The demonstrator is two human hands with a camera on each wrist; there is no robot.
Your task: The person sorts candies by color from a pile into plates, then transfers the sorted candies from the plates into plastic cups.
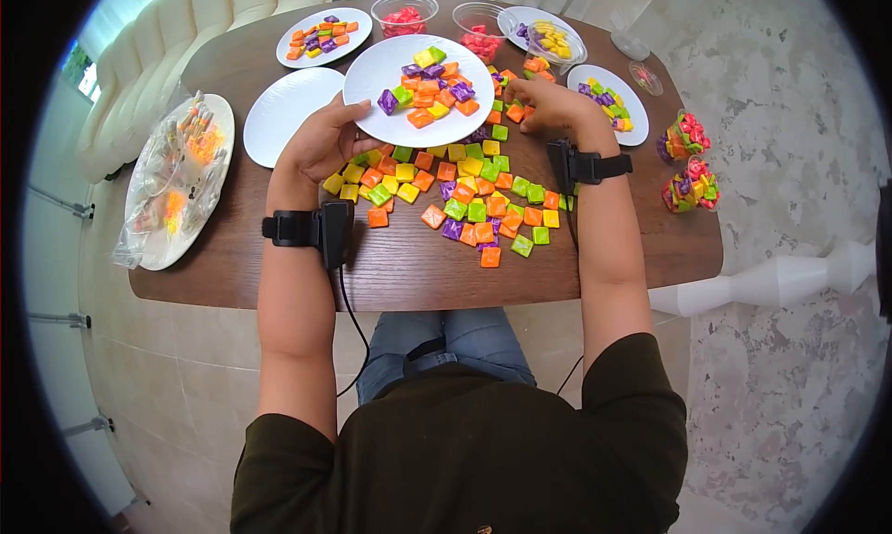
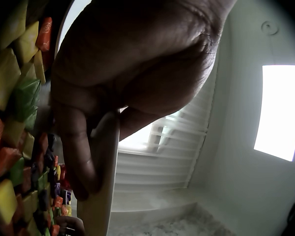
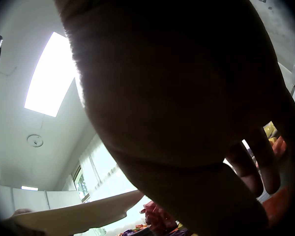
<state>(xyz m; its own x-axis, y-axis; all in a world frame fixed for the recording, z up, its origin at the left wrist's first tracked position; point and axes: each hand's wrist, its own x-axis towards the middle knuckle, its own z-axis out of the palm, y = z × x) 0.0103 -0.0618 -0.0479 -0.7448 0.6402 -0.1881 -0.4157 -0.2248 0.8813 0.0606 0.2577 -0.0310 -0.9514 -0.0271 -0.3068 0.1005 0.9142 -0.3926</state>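
My left hand (image 1: 321,136) grips the left edge of a white plate (image 1: 372,74), thumb above and fingers beneath. The plate is raised over the table and bears a small heap of wrapped square candies (image 1: 429,90) in orange, purple, yellow and green. From the left wrist, the plate (image 2: 104,182) shows edge-on between thumb and fingers. My right hand (image 1: 557,108) reaches in right of the plate, thumb and fingers apart, close over orange candies (image 1: 516,113). In the right wrist view, the right hand (image 3: 187,123) is dark and hides most of what lies below it.
Loose candies (image 1: 483,190) spread across the wooden table (image 1: 418,274). A bare white plate (image 1: 283,116) lies left; plates of candies (image 1: 323,38) stand further back. Behind are clear bowls of red candies (image 1: 404,18). Filled cups (image 1: 692,185) stand right, a bagged platter (image 1: 177,181) left.
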